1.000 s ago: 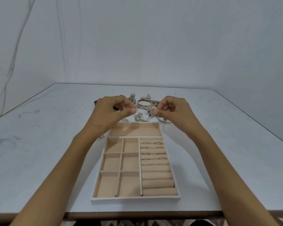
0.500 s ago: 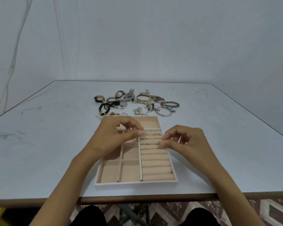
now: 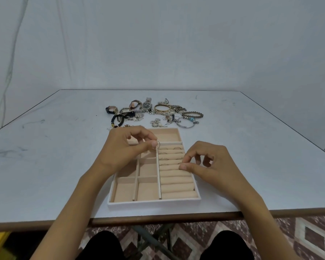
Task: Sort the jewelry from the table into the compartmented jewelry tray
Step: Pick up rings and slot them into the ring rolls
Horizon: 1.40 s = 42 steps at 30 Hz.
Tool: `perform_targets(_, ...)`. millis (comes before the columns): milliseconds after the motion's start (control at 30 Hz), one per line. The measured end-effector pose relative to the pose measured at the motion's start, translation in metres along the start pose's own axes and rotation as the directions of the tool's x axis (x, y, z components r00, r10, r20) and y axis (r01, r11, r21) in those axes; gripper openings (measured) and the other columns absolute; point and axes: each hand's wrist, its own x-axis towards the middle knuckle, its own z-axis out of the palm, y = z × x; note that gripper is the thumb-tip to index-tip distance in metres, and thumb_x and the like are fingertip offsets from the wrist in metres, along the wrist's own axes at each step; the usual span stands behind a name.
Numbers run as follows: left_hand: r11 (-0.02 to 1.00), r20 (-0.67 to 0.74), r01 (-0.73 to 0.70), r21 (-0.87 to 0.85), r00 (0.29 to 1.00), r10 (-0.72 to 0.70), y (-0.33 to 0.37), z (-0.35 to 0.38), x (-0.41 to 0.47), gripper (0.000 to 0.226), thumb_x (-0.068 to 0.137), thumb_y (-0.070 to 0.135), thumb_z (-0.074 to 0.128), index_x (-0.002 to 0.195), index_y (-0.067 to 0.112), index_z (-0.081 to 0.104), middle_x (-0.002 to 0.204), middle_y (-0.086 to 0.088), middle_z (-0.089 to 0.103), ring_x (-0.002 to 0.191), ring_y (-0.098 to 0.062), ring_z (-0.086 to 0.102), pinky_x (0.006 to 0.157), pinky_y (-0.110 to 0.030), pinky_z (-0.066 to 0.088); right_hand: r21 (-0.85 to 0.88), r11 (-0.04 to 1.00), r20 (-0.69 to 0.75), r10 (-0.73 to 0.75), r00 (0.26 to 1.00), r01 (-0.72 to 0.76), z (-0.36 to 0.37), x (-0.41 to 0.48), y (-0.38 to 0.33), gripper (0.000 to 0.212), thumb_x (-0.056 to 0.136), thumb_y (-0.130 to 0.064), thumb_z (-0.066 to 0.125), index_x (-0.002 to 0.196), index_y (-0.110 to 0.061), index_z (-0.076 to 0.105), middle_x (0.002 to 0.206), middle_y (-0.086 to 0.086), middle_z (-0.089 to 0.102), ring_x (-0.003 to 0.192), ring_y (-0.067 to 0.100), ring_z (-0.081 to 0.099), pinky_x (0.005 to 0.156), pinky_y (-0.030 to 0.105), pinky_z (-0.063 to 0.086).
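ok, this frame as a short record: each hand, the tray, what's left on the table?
left hand: pinches a thin ring above the far end of the ring rolls
right hand: pinches what looks like a small ring at a roll slot, right side
jewelry tray: near table edge; several rings in the far rolls; visible square compartments bare
jewelry pile: watches, bangles, bracelets beyond the tray

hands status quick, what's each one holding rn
left hand: closed, pinching a ring over the tray
right hand: closed, seems to pinch a second ring at the rolls; too small to be sure
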Motion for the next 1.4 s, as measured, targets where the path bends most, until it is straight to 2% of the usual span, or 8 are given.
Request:
perform_targets(267, 1.000, 0.001, 0.010, -0.011, 1.000, -0.010, -0.0016, -0.0001, 0.0002, 0.007, 0.073, 0.021, 0.081, 0.076, 0.020, 0.075, 0.070, 0.007, 0.071, 0.075, -0.022, 0.063, 0.072, -0.006, 0.041, 0.016, 0.999, 0.010, -0.048, 0.999, 0.048, -0.0007, -0.0010, 0.0023, 0.008, 0.081, -0.020, 0.074, 0.073, -0.019, 0.073, 0.080, -0.005, 0.066, 0.070, 0.016, 0.056, 0.057, 0.026, 0.039)
perform_targets(467, 0.999, -0.016, 0.022, -0.026, 1.000, -0.022, 0.0002, -0.0002, -0.0001, 0.007, 0.072, 0.017, 0.081, 0.075, 0.019, 0.075, 0.072, 0.006, 0.072, 0.075, -0.022, 0.062, 0.069, -0.004, 0.038, 0.001, 0.980, -0.079, -0.198, 0.977, 0.198, -0.0013, 0.0008, 0.0036, 0.029, 0.091, -0.031, 0.055, 0.077, -0.020, 0.078, 0.082, -0.004, 0.064, 0.071, 0.023, 0.057, 0.055, 0.043, 0.040)
perform_targets(667, 1.000, -0.006, 0.017, -0.012, 1.000, -0.017, -0.0006, -0.0001, 0.0000, 0.007, 0.073, 0.017, 0.081, 0.076, 0.019, 0.075, 0.069, 0.009, 0.071, 0.074, -0.021, 0.062, 0.069, -0.003, 0.037, -0.049, 0.985, -0.066, -0.168, 0.984, 0.165, 0.0008, 0.0006, 0.0044, 0.033, 0.092, -0.034, 0.052, 0.075, -0.023, 0.079, 0.083, -0.007, 0.063, 0.080, 0.016, 0.058, 0.065, 0.014, 0.033)
perform_targets(800, 1.000, -0.006, 0.021, -0.012, 1.000, -0.021, -0.0021, 0.0001, 0.0000, 0.007, 0.073, 0.018, 0.081, 0.076, 0.020, 0.075, 0.068, 0.009, 0.071, 0.074, -0.022, 0.062, 0.069, -0.004, 0.038, -0.088, 0.986, -0.057, -0.144, 0.988, 0.138, 0.0020, 0.0006, 0.0056, 0.036, 0.090, -0.039, 0.051, 0.072, -0.025, 0.078, 0.083, -0.010, 0.061, 0.077, 0.008, 0.055, 0.065, 0.014, 0.032)
perform_targets(1100, 0.999, 0.018, 0.037, -0.032, 0.999, -0.036, -0.0034, -0.0002, -0.0004, 0.007, 0.074, 0.016, 0.081, 0.076, 0.018, 0.075, 0.072, 0.007, 0.071, 0.076, -0.024, 0.063, 0.075, -0.018, 0.047, -0.074, 0.991, -0.043, -0.113, 0.993, 0.110, 0.0036, 0.0015, 0.0095, 0.038, 0.088, -0.043, 0.049, 0.073, -0.026, 0.079, 0.081, -0.010, 0.062, 0.081, 0.013, 0.054, 0.066, 0.017, 0.030)
perform_targets(1200, 0.999, 0.025, 0.039, -0.026, 0.999, -0.038, -0.0043, -0.0007, -0.0008, 0.007, 0.074, 0.017, 0.081, 0.076, 0.019, 0.075, 0.073, 0.007, 0.071, 0.076, -0.022, 0.063, 0.074, -0.015, 0.047, -0.048, 0.993, -0.030, -0.106, 0.994, 0.104, 0.0037, 0.0018, 0.0084, 0.037, 0.088, -0.044, 0.050, 0.074, -0.025, 0.079, 0.082, -0.009, 0.063, 0.082, 0.014, 0.055, 0.067, 0.018, 0.032)
perform_targets(1333, 0.998, 0.037, 0.044, -0.033, 0.998, -0.043, -0.0046, -0.0011, -0.0012, 0.006, 0.074, 0.017, 0.080, 0.077, 0.019, 0.075, 0.077, 0.003, 0.072, 0.078, -0.023, 0.063, 0.071, -0.011, 0.047, 0.009, 0.992, -0.081, -0.123, 0.989, 0.124, 0.0000, 0.0009, 0.0027, 0.032, 0.093, -0.041, 0.048, 0.092, -0.028, 0.077, 0.095, -0.007, 0.065, 0.093, 0.016, 0.060, 0.073, 0.043, 0.046)
perform_targets(1400, 0.998, 0.045, 0.048, -0.050, 0.998, -0.046, -0.0039, -0.0006, -0.0014, 0.007, 0.074, 0.017, 0.080, 0.078, 0.018, 0.076, 0.078, 0.001, 0.072, 0.079, -0.025, 0.063, 0.071, -0.012, 0.048, -0.050, 0.997, -0.117, -0.064, 0.991, 0.058, -0.0013, -0.0001, 0.0047, 0.033, 0.097, -0.042, 0.042, 0.114, -0.033, 0.069, 0.112, -0.014, 0.063, 0.110, 0.010, 0.057, 0.089, 0.042, 0.047)
